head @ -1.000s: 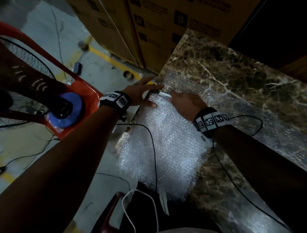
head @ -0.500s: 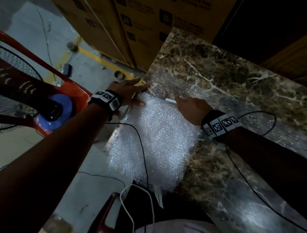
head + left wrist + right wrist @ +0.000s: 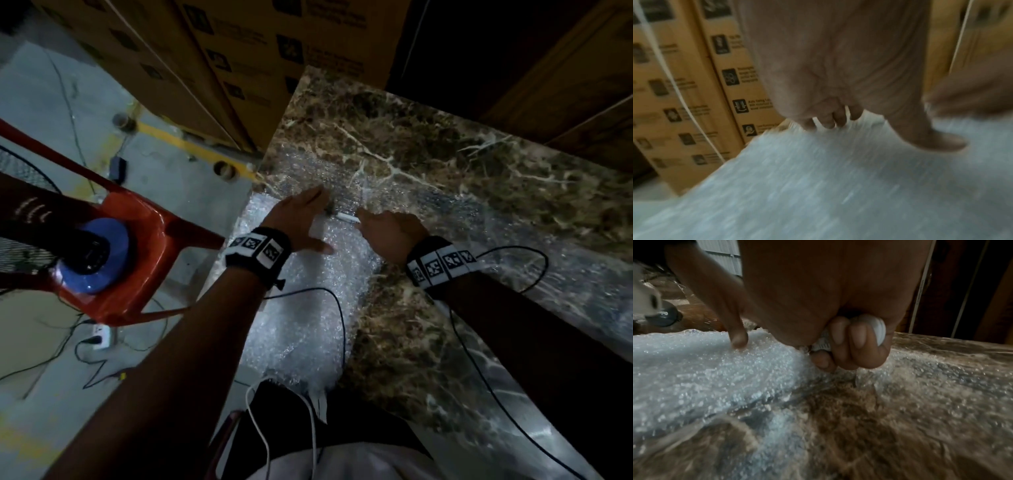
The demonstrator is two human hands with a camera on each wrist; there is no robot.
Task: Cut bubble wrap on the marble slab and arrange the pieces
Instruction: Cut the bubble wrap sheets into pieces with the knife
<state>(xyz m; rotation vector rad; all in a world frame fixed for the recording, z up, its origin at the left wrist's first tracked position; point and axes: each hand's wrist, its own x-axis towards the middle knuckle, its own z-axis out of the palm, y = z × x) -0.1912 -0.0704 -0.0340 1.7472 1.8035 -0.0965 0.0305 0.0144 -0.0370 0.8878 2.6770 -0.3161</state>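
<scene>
A thick stack of bubble wrap (image 3: 308, 301) lies on the left end of the brown marble slab (image 3: 428, 359) and hangs over its near edge. A thinner clear sheet (image 3: 428, 202) stretches across the slab beyond it. My left hand (image 3: 301, 219) presses flat on the far end of the stack (image 3: 818, 186), fingers straight and thumb spread. My right hand (image 3: 387, 229) grips a white cutter (image 3: 347, 217), whose tip points left toward the left hand's fingers. In the right wrist view my fingers curl round the white handle (image 3: 877, 331) and my thumb rests on the wrap (image 3: 694, 369).
Cardboard boxes (image 3: 239, 61) stand against the slab's far left corner. A red chair (image 3: 137, 257) carrying a blue and black fan base (image 3: 92, 257) stands on the floor at left. Black and white cables (image 3: 339, 325) trail from my wrists across the wrap and slab.
Both hands have shifted a little to the right along the far end of the stack. The cutter stays gripped in my right hand, close to the left fingers.
</scene>
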